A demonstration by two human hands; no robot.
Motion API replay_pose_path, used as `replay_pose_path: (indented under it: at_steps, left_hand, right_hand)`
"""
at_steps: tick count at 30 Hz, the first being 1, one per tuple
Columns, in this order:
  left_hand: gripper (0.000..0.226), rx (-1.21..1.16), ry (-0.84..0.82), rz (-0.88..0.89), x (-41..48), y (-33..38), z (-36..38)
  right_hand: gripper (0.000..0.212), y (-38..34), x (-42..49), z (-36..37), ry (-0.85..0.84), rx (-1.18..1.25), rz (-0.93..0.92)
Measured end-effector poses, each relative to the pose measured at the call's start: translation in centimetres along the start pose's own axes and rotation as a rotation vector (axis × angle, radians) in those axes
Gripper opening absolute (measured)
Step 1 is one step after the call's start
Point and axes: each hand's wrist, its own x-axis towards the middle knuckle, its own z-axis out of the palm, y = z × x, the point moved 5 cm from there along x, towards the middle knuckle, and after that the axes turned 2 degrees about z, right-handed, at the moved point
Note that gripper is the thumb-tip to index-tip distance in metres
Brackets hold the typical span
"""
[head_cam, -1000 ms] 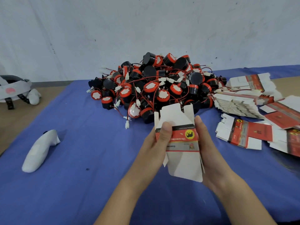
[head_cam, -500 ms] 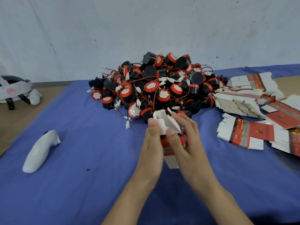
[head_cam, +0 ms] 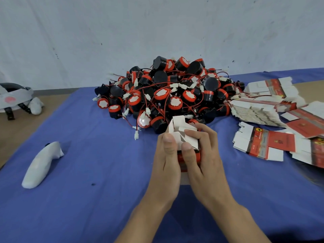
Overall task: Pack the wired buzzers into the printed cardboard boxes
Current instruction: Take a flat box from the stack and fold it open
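Note:
A big pile of black and red wired buzzers (head_cam: pixel 168 95) lies at the back middle of the blue cloth. Just in front of it, both hands hold one printed cardboard box (head_cam: pixel 182 134), red and white, now opened into a tube. My left hand (head_cam: pixel 166 155) grips its left side with the thumb on top. My right hand (head_cam: pixel 203 151) grips the right side, its fingers pressing the white end flaps inward. The lower part of the box is hidden between my palms. Flat printed box blanks (head_cam: pixel 263 142) lie to the right.
More stacks of flat box blanks (head_cam: pixel 256 111) fan out at the right, against the pile. A white controller (head_cam: pixel 40 163) lies on the blue cloth (head_cam: pixel 87 199) at the left. A headset (head_cam: pixel 14 97) rests on the bare table at the far left. A white wall stands behind.
The flat box blank held between both hands has been squared up into a tube. My right-hand fingers have come over the top and are folding the white end flaps in.

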Motion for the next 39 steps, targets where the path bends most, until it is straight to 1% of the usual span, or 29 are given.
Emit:
replay_pose_path:
  at_steps: [3, 7, 8, 11, 13, 15, 19, 24, 27, 31, 33, 39]
  left_hand:
    - [0.086, 0.008, -0.01, -0.002, 0.0, -0.1, 0.1]
    - [0.069, 0.0, -0.018, -0.01, -0.1, 0.0, 0.1]
    - [0.068, 0.0, -0.022, -0.009, -0.1, 0.1, 0.1]
    - [0.077, 0.018, -0.05, -0.003, -0.1, 0.1, 0.3]
    - [0.077, 0.03, -0.061, 0.005, -0.1, 0.1, 0.3]
    - [0.073, 0.059, -0.064, 0.026, -0.1, 0.2, 0.3]
    - [0.075, 0.083, -0.074, 0.026, -0.2, 0.1, 0.3]
    - [0.062, 0.016, -0.052, 0.022, 0.2, 0.7, -0.1]
    - [0.05, -0.035, -0.08, 0.03, 0.4, 1.3, -0.3]
    - [0.032, -0.083, -0.102, 0.003, 0.8, 1.4, -1.0]
    - [0.033, -0.074, -0.117, 0.015, 0.7, 1.6, -1.2]
    - [0.04, -0.061, -0.137, 0.065, 0.5, 2.2, -1.3]
  right_hand:
    - [0.046, 0.0, 0.0, -0.1, -0.018, -0.005, -0.001]
    - [0.038, -0.2, 0.2, -0.2, -0.021, -0.002, -0.02]
    - [0.037, -0.2, 0.3, -0.2, -0.021, -0.003, -0.019]
    - [0.045, 0.1, 0.4, -0.2, -0.028, 0.014, 0.013]
    - [0.048, 0.3, 0.3, -0.2, -0.036, 0.038, 0.032]
    - [0.045, 0.3, 0.3, -0.2, -0.049, 0.039, 0.033]
    - [0.042, 0.2, 0.5, -0.5, -0.062, 0.046, 0.018]
    - [0.037, -0.2, 0.3, -0.4, -0.088, 0.14, -0.009]
    - [0.038, -0.3, 0.3, -0.5, -0.082, 0.175, -0.017]
    - [0.028, -0.4, 0.2, -0.5, -0.088, 0.168, -0.045]
    - [0.031, -0.4, 0.2, -0.5, -0.092, 0.164, -0.052]
    - [0.053, 0.0, 0.3, -0.4, -0.113, 0.182, -0.015]
